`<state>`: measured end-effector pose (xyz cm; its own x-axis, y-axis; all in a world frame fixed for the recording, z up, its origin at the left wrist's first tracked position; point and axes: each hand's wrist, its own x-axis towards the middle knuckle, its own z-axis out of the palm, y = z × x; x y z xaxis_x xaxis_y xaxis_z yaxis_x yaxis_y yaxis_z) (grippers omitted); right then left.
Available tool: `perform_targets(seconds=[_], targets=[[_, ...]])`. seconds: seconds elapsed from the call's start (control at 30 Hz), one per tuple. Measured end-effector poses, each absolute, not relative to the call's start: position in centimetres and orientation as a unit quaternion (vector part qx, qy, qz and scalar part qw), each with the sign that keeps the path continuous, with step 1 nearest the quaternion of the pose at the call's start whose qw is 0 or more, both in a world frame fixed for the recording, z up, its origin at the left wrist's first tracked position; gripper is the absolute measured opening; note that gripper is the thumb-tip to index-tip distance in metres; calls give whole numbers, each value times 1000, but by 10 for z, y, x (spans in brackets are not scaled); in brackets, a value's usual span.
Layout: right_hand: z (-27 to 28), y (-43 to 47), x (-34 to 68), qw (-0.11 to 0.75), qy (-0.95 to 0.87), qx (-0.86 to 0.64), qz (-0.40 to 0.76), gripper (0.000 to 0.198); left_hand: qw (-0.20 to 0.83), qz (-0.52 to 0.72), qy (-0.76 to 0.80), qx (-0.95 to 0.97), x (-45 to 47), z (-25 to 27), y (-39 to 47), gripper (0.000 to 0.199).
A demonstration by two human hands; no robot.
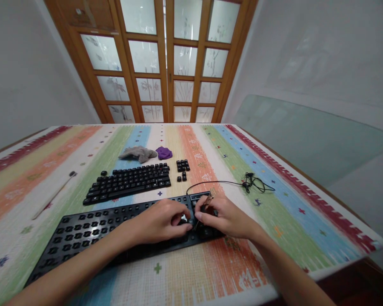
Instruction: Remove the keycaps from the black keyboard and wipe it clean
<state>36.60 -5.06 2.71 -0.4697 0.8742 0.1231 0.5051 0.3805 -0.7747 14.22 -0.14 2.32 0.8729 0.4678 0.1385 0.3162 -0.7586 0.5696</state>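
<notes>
A black keyboard [92, 229] lies slanted on the table, with most of its keycaps off and the switch sockets bare. My left hand [166, 219] rests over its right part, thumb and forefinger curled towards each other at the keys; what lies between their tips is too small to tell. Over the number pad, my right hand [225, 214] is closed on a small keycap puller [208, 201], its brownish handle between the fingers and thin wires reaching down to the keys. My fingers hide part of the number pad.
Beyond the keyboard, removed keycaps [130, 182] sit in rows, with a smaller group [183, 165] beside them. Further back are a grey cloth [138, 154] and a purple cloth [164, 153]. A thin brush [55, 193] lies left; the coiled cable [253, 183] lies right on the striped tablecloth [293, 216].
</notes>
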Motion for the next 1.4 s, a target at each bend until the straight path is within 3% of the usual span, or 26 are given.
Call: perform_targets(seconds=[0.27,0.5,1.4], targets=[[28,-54,363,271,-801,-426,322,17,114,202,273,934,160,14,57,20],[27,-57,361,268,-814,-399,325,17,-18,136,310,941,190,-2,91,19],[30,-56,369,310,-796,-404,328,19,-16,117,319,940,195,-9,100,19]])
